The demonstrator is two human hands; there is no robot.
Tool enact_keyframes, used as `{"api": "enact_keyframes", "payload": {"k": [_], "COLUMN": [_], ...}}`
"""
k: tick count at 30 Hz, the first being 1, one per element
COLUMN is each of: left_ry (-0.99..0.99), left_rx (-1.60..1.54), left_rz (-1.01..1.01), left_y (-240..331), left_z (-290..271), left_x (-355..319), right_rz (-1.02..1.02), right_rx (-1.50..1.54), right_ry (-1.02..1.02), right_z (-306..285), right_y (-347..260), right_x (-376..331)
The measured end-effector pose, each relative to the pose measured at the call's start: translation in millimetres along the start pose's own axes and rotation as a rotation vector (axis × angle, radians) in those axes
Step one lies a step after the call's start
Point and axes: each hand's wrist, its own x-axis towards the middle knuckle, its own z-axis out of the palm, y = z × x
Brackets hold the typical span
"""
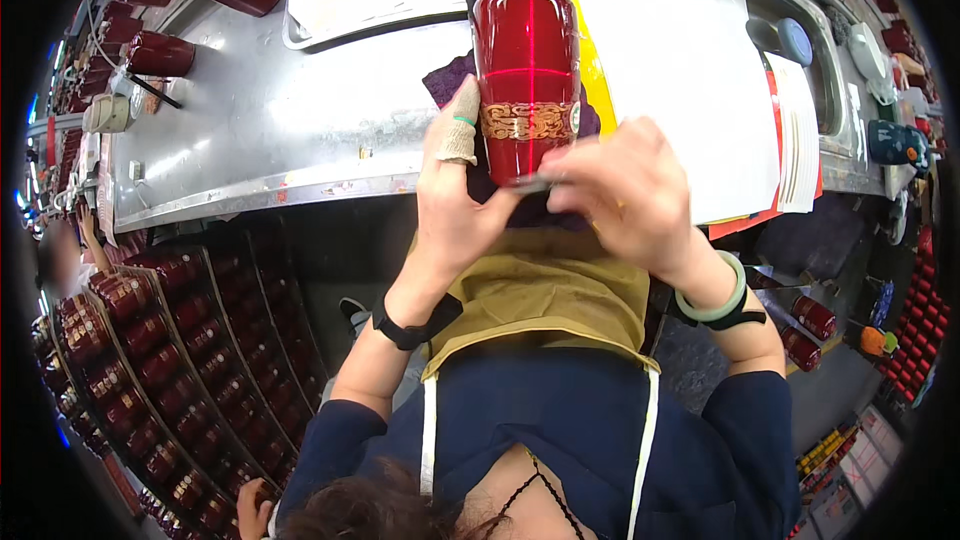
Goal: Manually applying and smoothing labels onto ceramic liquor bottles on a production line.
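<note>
Red glass bottle (pixel 526 80) sits top centre of frame, lying neck-away on a dark purple cloth (pixel 447 80) at the edge of the steel bench (pixel 300 130). A red laser cross falls on its face, just above the gold patterned band (pixel 527 121)

Left hand (pixel 455 205) is wrapped on the bottle's left flank, taped forefinger lying up along the glass beside the band. Right hand (pixel 625 190) has its fingers bunched together at the bottle base, pinching it from the right; the fingertips themselves are hidden, so exact contact unclear

Risks as I read it:
- smooth glass, grip low at the base only: could roll or slip off the cloth
- any twist shifts the band off the laser line
- crates of red bottles (pixel 150 340) lower left sit under the bench edge: a drop lands on them
</note>
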Motion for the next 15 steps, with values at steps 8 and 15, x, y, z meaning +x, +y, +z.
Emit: {"api": "enact_keyframes", "payload": {"k": [8, 15], "left_ry": [0.035, 0.064], "left_rx": [-0.112, -0.028], "left_rz": [0.016, 0.046], "left_y": [-8.6, 8.8], "left_z": [-0.2, -1.6], "left_x": [-2.3, -0.5], "right_rz": [-0.164, -0.082], "right_rx": [-0.09, -0.21], "right_ry": [0.05, 0.184], "right_z": [8.6, 6.8], "right_y": [9.1, 21.7], "right_x": [-11.0, -9.5]}}
